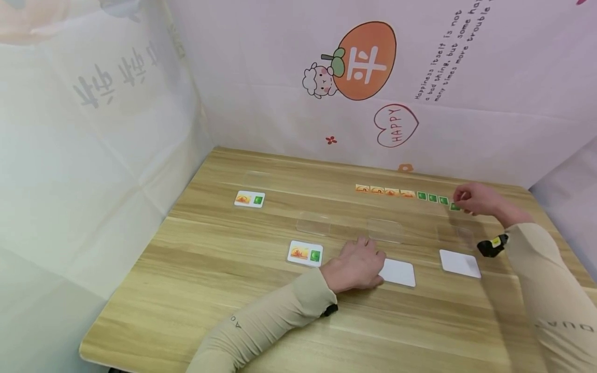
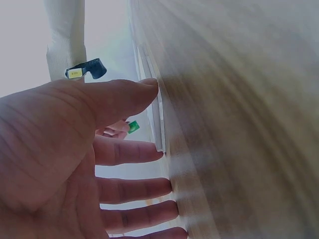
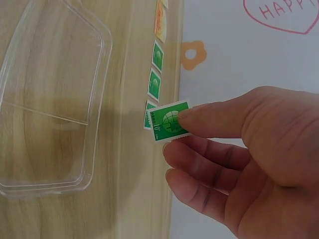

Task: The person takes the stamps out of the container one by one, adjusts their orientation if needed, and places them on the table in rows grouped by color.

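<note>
My right hand (image 1: 480, 199) pinches a green postage stamp (image 3: 162, 124) between thumb and fingers, above the back right of the table. The stamp carries a pale globe and a "10". Beside it lies a row of green stamps (image 3: 154, 84), continued leftward by orange stamps (image 1: 377, 190). At the middle of the table, my left hand (image 1: 356, 264) rests with extended fingers at the left edge of a blank white card (image 1: 399, 273). In the left wrist view, the thumb and index fingertips touch the card's edge (image 2: 158, 119); the other fingertips meet the wood.
Another blank white card (image 1: 459, 263) lies to the right. Two cards, one near (image 1: 298, 260) and one farther left (image 1: 244, 205), each bear an orange and a green stamp. Clear plastic covers (image 1: 385, 231) lie behind the cards. A printed cloth (image 1: 280, 93) hangs behind the table.
</note>
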A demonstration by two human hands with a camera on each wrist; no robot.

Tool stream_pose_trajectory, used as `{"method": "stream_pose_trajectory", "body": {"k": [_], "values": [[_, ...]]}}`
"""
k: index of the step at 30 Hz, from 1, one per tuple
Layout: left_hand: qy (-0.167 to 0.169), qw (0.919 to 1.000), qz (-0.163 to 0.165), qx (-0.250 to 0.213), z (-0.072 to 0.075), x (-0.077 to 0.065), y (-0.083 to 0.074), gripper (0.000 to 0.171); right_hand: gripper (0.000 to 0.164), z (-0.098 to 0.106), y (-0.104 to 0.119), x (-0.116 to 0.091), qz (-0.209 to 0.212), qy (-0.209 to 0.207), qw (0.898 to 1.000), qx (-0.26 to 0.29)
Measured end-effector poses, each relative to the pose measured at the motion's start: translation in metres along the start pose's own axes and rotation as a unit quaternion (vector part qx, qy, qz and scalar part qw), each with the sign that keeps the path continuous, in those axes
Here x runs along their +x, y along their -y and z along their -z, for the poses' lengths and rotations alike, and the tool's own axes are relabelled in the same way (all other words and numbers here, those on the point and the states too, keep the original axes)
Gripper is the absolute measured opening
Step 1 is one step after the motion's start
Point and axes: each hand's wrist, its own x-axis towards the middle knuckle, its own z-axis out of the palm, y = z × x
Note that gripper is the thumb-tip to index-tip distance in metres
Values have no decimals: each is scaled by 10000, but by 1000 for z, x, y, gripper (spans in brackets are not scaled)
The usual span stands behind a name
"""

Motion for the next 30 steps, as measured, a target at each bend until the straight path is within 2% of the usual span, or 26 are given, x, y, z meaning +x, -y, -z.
{"method": "stream_pose_trajectory", "body": {"k": [13, 22, 30], "values": [[27, 10000, 22, 4, 1, 1, 0, 45, 15, 7, -13, 8, -249, 143, 9994, 198], [16, 10000, 41, 38, 1, 1, 0, 46, 11, 4, -24, 17, -177, 127, 9995, 209], [66, 10000, 43, -2, 2, 0, 0, 46, 14, 1, -28, 23, -349, 85, 9993, 38]]}}
